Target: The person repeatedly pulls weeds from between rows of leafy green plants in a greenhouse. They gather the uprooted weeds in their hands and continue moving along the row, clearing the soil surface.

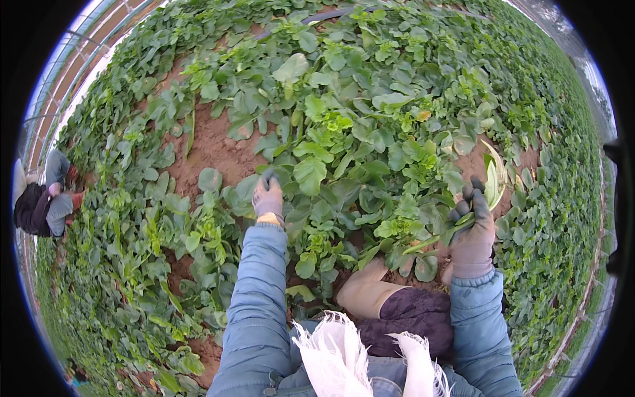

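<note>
My left hand, in a grey glove with dark fingertips, reaches in among the broad green leaves left of the middle. Its fingers are drawn together at the foliage; whether a leaf is between them is hidden. On the right, my gloved right hand is closed around a few picked leafy stems. Pale stalks and a green leaf stick out above its fingers, and a green stem pokes out to the left. Low plants grow around both hands.
Bare reddish soil shows between the plants beyond my left hand. A dark hose lies across the far foliage. Another person crouches at the far left, near a metal frame. My bent knee is close below.
</note>
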The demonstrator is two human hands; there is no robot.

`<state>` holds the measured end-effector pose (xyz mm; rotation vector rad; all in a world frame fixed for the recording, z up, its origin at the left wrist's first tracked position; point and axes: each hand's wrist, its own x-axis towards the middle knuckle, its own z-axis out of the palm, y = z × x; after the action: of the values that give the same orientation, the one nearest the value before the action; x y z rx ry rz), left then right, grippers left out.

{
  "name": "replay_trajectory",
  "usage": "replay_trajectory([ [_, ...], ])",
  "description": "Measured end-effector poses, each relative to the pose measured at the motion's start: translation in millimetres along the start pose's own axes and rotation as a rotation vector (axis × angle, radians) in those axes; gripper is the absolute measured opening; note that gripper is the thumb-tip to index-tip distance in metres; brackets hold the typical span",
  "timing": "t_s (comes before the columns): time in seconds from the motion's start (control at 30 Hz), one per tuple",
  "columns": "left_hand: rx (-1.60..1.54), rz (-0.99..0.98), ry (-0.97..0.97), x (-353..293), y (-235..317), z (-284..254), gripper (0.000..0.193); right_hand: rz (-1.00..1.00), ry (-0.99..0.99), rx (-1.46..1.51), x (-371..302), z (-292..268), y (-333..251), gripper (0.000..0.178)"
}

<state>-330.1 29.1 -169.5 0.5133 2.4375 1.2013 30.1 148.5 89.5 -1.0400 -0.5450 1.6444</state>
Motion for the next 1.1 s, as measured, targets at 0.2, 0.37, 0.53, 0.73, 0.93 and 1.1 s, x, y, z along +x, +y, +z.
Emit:
replay_trajectory([
  [0.2,0.668,0.131,-0.406,68.2,48.6,47.7,0.053,0.101,-0.078,0.001,-7.8,18.1,-4.5,0.035],
  [0.37,0.621,0.17,-0.604,76.4,44.8,79.0,0.056,0.157,-0.079,0.062,-4.4,19.4,-1.3,0.036],
  [0.53,0.511,0.355,-0.559,80.0,37.5,79.9,0.057,0.183,-0.077,0.056,2.4,16.6,5.0,0.039],
  [0.73,0.562,0.358,-0.56,89.6,87.7,22.0,0.051,0.154,-0.061,0.04,1.4,18.6,3.9,0.039],
  [0.93,1.182,0.405,-0.654,75.8,195.8,7.8,0.048,0.143,-0.111,0.047,1.2,17.1,6.4,0.039],
  [1.1,1.265,0.539,-0.485,70.7,268.5,-30.6,0.043,0.127,-0.119,0.072,2.5,11.6,7.8,0.04],
])
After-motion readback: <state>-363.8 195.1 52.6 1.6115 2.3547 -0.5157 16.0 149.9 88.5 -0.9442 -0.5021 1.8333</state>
